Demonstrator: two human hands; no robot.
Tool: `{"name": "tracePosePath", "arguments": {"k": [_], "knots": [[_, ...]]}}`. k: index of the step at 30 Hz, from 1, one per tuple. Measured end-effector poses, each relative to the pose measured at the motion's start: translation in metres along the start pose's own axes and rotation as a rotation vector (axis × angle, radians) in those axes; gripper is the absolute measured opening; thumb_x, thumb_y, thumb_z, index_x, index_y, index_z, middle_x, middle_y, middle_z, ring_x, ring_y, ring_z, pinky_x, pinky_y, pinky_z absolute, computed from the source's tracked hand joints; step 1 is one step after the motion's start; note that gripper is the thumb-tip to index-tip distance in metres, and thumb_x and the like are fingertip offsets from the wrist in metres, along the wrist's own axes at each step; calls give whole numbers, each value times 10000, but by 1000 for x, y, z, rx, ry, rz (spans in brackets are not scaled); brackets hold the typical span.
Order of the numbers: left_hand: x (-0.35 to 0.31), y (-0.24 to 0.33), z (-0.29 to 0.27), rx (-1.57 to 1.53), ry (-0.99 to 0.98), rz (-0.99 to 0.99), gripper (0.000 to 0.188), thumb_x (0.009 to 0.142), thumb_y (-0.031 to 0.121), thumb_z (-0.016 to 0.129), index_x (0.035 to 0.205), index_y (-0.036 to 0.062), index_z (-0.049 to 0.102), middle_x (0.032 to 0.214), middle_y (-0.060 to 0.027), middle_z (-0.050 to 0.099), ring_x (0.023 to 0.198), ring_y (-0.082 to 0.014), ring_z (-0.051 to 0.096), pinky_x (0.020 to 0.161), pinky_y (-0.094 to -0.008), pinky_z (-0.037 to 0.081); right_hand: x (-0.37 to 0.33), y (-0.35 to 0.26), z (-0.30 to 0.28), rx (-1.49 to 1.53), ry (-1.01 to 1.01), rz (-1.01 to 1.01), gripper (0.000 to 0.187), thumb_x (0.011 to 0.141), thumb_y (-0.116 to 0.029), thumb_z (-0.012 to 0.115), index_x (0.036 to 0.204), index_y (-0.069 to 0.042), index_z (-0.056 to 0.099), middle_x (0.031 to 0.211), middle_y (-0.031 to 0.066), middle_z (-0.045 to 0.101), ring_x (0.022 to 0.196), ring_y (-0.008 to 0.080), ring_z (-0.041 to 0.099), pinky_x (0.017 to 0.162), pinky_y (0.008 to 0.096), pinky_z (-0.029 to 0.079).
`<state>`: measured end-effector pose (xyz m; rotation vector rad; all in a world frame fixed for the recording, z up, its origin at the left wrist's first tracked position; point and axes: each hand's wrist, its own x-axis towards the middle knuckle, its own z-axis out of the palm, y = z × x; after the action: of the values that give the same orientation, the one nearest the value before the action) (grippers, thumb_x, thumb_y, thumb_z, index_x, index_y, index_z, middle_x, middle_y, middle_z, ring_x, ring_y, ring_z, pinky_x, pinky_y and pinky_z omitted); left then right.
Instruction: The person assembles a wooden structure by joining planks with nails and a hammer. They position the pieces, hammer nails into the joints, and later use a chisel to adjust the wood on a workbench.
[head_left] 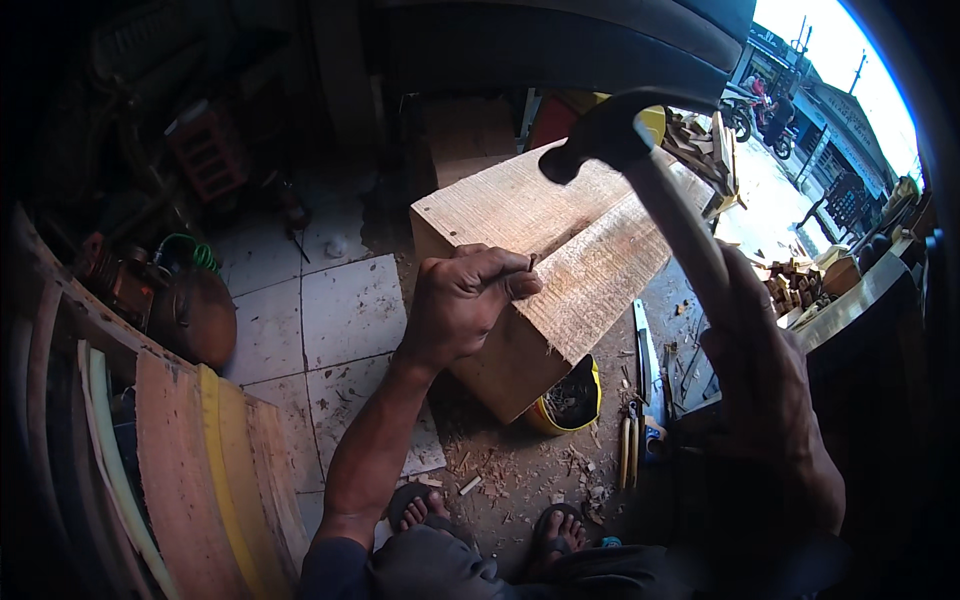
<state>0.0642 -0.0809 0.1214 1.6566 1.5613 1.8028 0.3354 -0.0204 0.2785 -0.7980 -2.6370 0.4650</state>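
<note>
A claw hammer (680,205) with a wooden handle is raised over the right side of a wooden box-like block (600,300). My right hand (755,350) is closed round its handle, and the dark head hangs above the boards. With thumb and forefinger, my left hand (462,305) pinches a small nail (532,262) upright at the near edge of the wood's top, close to the seam between two boards. My left knuckles are against or very near the wood; exact contact is hidden. The hammer head is well apart from the nail.
Below the wood stands a yellow tub (580,400) of dark small pieces, likely nails. Pliers (629,445) and a handsaw (648,365) lie on the floor to its right. Wood shavings scatter near my feet. Planks (190,450) lean at left; scrap wood (800,290) is piled at right.
</note>
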Motion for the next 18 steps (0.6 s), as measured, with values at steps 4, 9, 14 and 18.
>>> {"name": "tracePosePath", "arguments": {"k": [4,9,14,18], "knots": [[9,-3,10,-55,-31,45,107,900,17,762,1001,45,783,898,-65,774,869,-122,737,813,-276,594,-5,-1,-9,-100,-138,2,749,889,-22,697,1560,-171,399,959,233,737,832,398,741,708,495,561],[15,0,11,-58,-20,51,79,883,18,775,962,24,778,845,-71,766,851,-151,745,781,-294,593,-16,7,-4,-62,-111,57,686,929,-93,687,1555,-178,420,868,177,725,728,329,734,653,465,562],[-16,-5,16,400,269,322,570,961,368,723,1336,-31,564,1349,-228,606,1321,-349,561,1090,-449,462,-51,64,31,645,229,340,553,1060,-346,544,1541,-104,416,708,-33,493,548,58,476,472,240,418],[-57,-17,66,276,389,232,1117,860,649,714,1548,-67,204,1590,-328,260,1505,-449,272,1232,-533,241,-80,94,90,1081,504,726,467,1079,-319,512,1484,-108,412,659,-37,435,467,64,408,395,239,383]]}}
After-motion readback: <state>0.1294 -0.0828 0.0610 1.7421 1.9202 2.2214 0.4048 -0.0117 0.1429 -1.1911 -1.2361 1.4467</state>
